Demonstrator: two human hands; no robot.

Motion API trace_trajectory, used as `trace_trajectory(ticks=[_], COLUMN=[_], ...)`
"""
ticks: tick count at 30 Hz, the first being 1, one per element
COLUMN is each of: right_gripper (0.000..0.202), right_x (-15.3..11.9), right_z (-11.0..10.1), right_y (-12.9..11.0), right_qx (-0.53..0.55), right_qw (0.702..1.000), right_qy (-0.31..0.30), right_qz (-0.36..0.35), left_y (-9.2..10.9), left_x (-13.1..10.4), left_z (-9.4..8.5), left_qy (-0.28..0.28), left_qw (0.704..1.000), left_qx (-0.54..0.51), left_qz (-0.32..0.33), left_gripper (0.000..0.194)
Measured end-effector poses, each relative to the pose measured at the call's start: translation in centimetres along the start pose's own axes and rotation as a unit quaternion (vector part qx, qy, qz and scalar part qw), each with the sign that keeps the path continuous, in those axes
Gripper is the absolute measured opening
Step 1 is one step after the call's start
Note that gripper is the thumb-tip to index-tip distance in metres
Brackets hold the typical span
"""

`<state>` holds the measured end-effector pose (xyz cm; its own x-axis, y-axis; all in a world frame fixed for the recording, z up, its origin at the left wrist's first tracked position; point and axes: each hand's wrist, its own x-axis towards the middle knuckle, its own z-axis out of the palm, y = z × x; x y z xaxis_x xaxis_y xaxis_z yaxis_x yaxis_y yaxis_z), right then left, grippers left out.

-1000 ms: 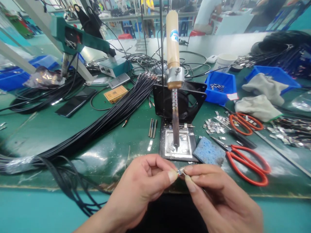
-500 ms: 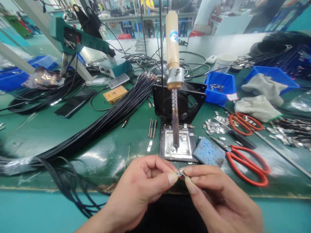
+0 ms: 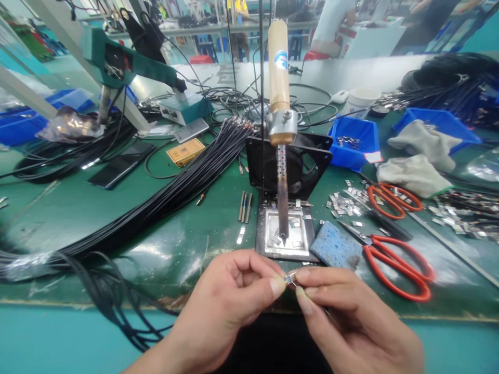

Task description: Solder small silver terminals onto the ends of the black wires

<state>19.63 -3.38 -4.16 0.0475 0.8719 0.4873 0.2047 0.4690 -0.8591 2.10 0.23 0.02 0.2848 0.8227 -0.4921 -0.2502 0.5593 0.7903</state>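
Between the thumb and index finger of my left hand (image 3: 230,293) is a small silvery metal connector piece (image 3: 289,279). My right hand (image 3: 356,309) meets it from the other side, its fingertips pinching a thin silvery wire-like strand (image 3: 294,284) against the piece. The strand's kind is too small to make out, and most of it is hidden by the fingers. Just beyond my fingertips, an upright soldering iron (image 3: 283,192) points tip-down over a shallow metal tray (image 3: 268,234) with small metal pieces in it.
Right of the tray lie a blue sponge (image 3: 336,245), red-handled scissors (image 3: 423,284) and loose metal pieces (image 3: 346,203). Behind stand a black fan (image 3: 259,166) and a blue bin (image 3: 353,150). A bundle of black cables (image 3: 156,208) crosses the left side.
Both hands keep their places around the metal piece. My right thumb has shifted slightly down and left. The whole view has moved a little.
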Motion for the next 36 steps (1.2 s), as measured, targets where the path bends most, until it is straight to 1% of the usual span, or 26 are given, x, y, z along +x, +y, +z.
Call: trace_trajectory(ticks=[6, 9, 13, 20, 25, 32, 36], right_gripper=[0.026, 0.025, 0.024, 0.023, 0.023, 0.023, 0.021], right_x=[-0.1, -0.1, 0.0, -0.2, 0.1, 0.8, 1.0], right_z=[0.2, 0.2, 0.1, 0.2, 0.1, 0.4, 0.6], right_y=[0.0, -0.2, -0.3, -0.2, -0.4, -0.4, -0.3], right_qx=[-0.001, -0.013, -0.027, -0.059, -0.079, -0.077, -0.077], right_qw=[1.000, 1.000, 1.000, 0.998, 0.997, 0.997, 0.997], right_qy=[0.005, 0.006, 0.007, 0.013, 0.010, 0.019, 0.022], right_qz=[0.005, 0.011, 0.000, 0.001, -0.006, 0.008, 0.012], left_y=[0.0, 0.0, -0.2, -0.4, 0.0, 0.6, 0.9], left_x=[-0.1, 0.0, 0.0, 0.0, 0.1, 0.4, 0.6], left_z=[-0.1, -0.1, -0.1, 0.0, 0.3, 0.6, 0.7], left_qy=[-0.001, 0.002, 0.004, 0.013, 0.019, 0.043, 0.052], left_qw=[1.000, 1.000, 1.000, 1.000, 1.000, 0.999, 0.998], left_qx=[-0.003, 0.007, 0.024, 0.013, 0.008, 0.019, 0.025], left_qz=[0.000, 0.005, 0.018, 0.015, 0.023, 0.024, 0.025], left_gripper=[0.017, 0.018, 0.020, 0.020, 0.019, 0.017, 0.019])
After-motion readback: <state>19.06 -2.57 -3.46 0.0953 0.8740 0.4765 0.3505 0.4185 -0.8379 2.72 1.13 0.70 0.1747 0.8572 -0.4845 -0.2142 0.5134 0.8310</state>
